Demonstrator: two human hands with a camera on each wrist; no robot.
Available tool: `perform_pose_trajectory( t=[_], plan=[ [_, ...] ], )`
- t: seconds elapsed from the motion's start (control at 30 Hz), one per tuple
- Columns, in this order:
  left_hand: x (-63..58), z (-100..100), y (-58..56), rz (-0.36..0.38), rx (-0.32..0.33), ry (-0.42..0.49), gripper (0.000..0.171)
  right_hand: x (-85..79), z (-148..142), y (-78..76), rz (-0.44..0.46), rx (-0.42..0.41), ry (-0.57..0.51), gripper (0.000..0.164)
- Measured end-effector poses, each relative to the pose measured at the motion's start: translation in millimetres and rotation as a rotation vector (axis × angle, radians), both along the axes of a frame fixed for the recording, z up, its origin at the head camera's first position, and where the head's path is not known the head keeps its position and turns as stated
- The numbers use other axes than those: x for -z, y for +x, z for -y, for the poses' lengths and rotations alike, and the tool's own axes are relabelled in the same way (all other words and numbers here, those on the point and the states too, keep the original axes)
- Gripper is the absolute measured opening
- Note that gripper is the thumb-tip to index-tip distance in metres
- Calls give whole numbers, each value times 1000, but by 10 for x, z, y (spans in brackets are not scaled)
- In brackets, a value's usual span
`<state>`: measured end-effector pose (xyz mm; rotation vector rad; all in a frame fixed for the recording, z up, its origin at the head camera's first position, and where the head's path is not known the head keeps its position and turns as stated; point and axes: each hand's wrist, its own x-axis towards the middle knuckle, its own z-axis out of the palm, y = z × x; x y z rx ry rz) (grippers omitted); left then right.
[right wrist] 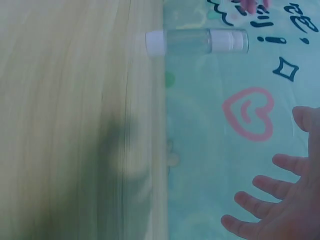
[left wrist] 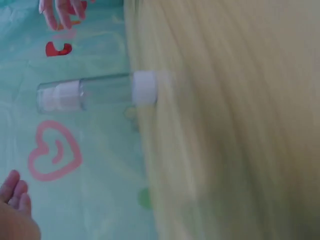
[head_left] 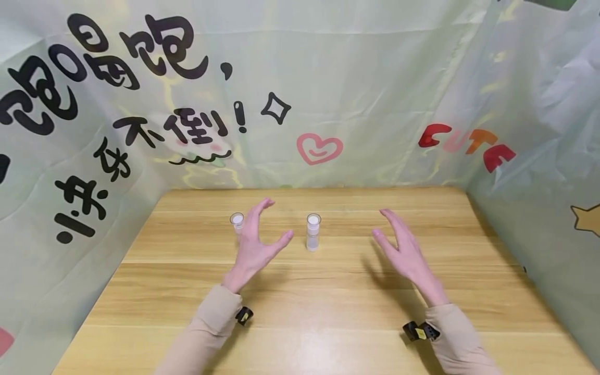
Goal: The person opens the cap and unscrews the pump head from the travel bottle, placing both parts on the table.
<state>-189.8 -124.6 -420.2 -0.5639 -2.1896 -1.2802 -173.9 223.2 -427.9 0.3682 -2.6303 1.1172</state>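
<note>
A small clear spray bottle (head_left: 312,240) with a white collar under a clear cap stands upright near the middle of the table. Another clear-topped bottle (head_left: 237,220) stands farther left, partly hidden behind my left hand (head_left: 253,245). That hand hovers over the table between the two bottles, thumb and fingers spread apart and holding nothing. My right hand (head_left: 403,252) is raised well to the right of the middle bottle, its fingers also apart and nothing in them. Both wrist views show one bottle, tipped sideways by the camera angle, its white base (left wrist: 145,88) against the wood.
The wooden table (head_left: 328,333) ends at the back against a pale green printed sheet (head_left: 375,78), which also hangs along both sides. Black wrist straps (head_left: 422,331) sit at my cuffs. Shadows of the arms fall on the tabletop.
</note>
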Motion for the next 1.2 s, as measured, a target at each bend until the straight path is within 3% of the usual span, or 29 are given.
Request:
perform_pose_trajectory(
  t=[0.17,0.37,0.6,0.8,1.03,1.2],
  plan=[
    [144,-202,-56,323,91,62,95,-1,125,23,-5,-30,-13,61],
    [368,-374,-168,566,200,112,100,16,256,45,7,-59,-26,58],
    [553,-525,-320,689,331,164,92,24,499,22,-56,-100,-52,49],
    [611,-671,-391,762,388,221,79,12,762,-33,-72,-147,-55,49],
    [661,-789,-427,745,371,307,46,-12,1020,-125,-92,-165,-45,53],
    [684,-818,-404,694,332,290,25,-25,1148,-156,-113,-188,-36,55]
  ],
)
